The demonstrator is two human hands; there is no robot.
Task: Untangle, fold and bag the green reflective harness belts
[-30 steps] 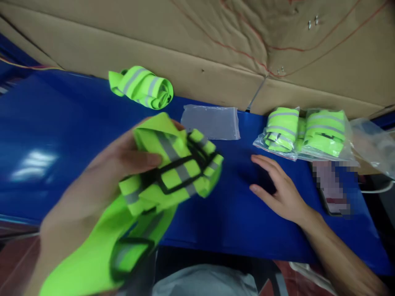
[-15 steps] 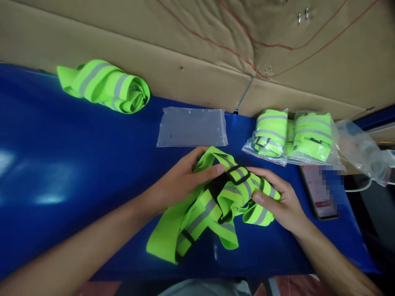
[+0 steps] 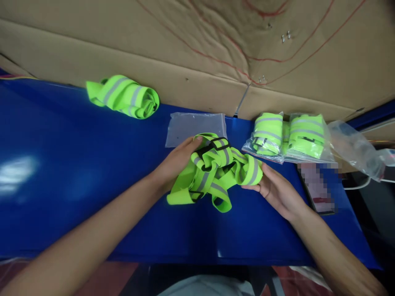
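Observation:
Loosely bundled neon-green reflective straps, with grey stripes and black buckles, lie between my hands, like a strap-style safety vest. My left hand grips the bundle's left side, thumb on top beside a black slider buckle; its other fingers are hidden behind the webbing. At the right end, my right hand holds a folded loop, fingers reaching underneath. Several strap loops hang toward the front. Just behind the bundle, a flat clear zip bag is partly covered by it.
A rolled green reflective strap bundle lies at the back left. Bagged green strap bundles sit at the back right, next to a crumpled clear plastic bag. A phone lies right of my hand. Brown cardboard lines the blue table's back.
Both hands have carried the straps away from me and slightly left, over the zip bag's front edge. My right hand's grip has shifted, with its fingers now under the loop. The view has shifted too.

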